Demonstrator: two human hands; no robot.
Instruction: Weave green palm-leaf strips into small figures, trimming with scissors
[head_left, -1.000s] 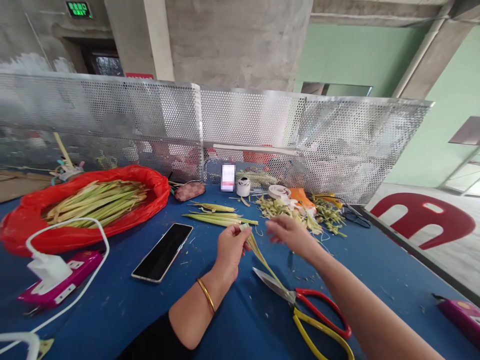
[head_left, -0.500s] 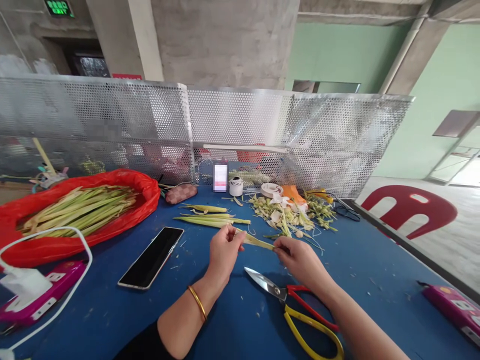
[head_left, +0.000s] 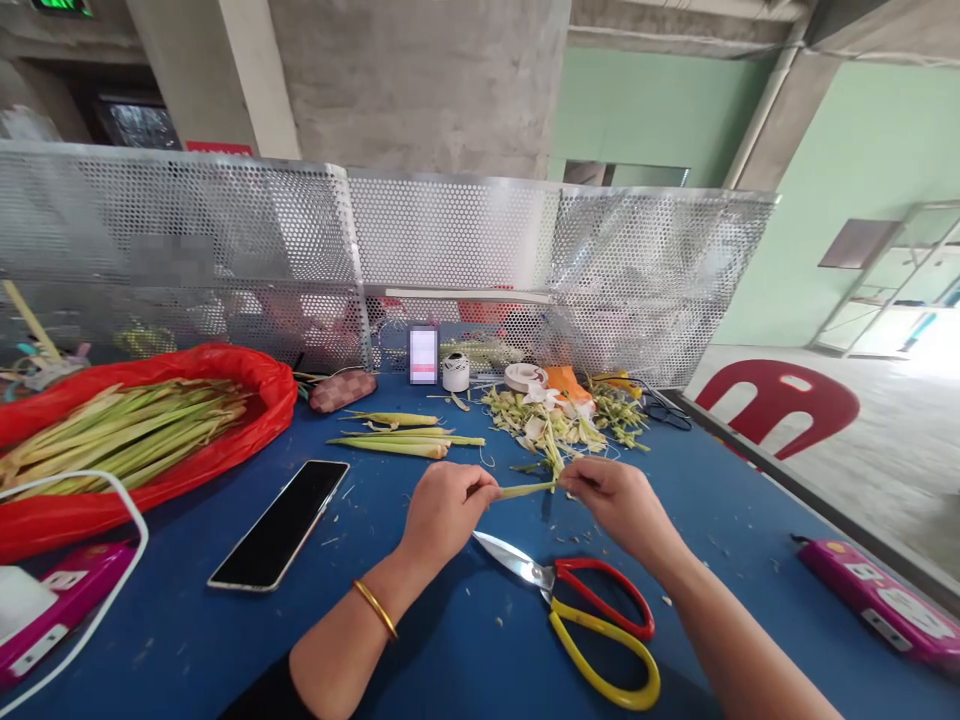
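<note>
A narrow pale green leaf strip [head_left: 525,490] is stretched between my two hands above the blue table. My left hand [head_left: 444,512] pinches its left end, the fingers closed. The right end is gripped by my right hand [head_left: 621,502], also closed, with the fingertips partly hidden. Just below the hands lie scissors [head_left: 538,576] with one red and one yellow handle, blades apart. Beyond my left hand rests a small bunch of green leaf strips [head_left: 409,442]. Past the right hand is a heap of leafy scraps [head_left: 536,425].
A red plastic bag [head_left: 274,370] full of long leaf strips stands left. A dark-screened phone [head_left: 281,525], a checked pouch [head_left: 343,392], a lit phone [head_left: 424,357] and a white jar [head_left: 455,373] are around. A magenta power strip [head_left: 874,592] lies right; a perforated metal screen [head_left: 450,235] stands behind.
My right hand has pulled up slightly and turned, and the leaf strip now lies more level and looks narrower between the hands. The whole view has shifted to the right.
</note>
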